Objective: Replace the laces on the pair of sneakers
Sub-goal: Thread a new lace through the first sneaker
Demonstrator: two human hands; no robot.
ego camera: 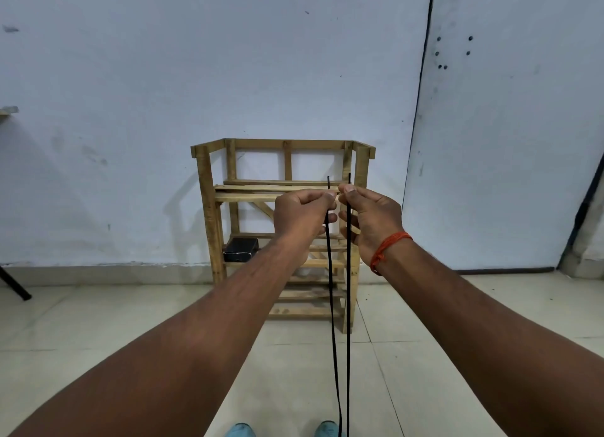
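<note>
Two bare forearms reached forward from the bottom corners and met in the middle. Between them, at the bottom edge, showed the toes of two pale blue shoes (241, 430), cut off by the frame, so their eyelets could not be seen.

The left hand (302, 212) pinched one black lace (330, 273) strand between thumb and forefinger, its other fingers curled. The right hand (369, 221), almost touching the left, pinched a second strand the same way. An orange thread band (389, 247) circled the right wrist. Both stiff tips stood upright just above the fingers, side by side and apart. Both strands hung nearly straight down and left the frame beside the right shoe. Whether they were one lace or two could not be told.

Behind the hands a wooden rack (209, 207) stood on the tiled floor (98, 322) against a pale wall (163, 77). The hands and wrists hid the right part of its middle shelves, and the strands crossed its lower slats. A black box (240, 248) lay on a lower shelf at the left, partly covered by the left forearm. A dark cable (421, 93) ran down the wall to the right. A black leg (14, 286) slanted to the floor at the far left.
</note>
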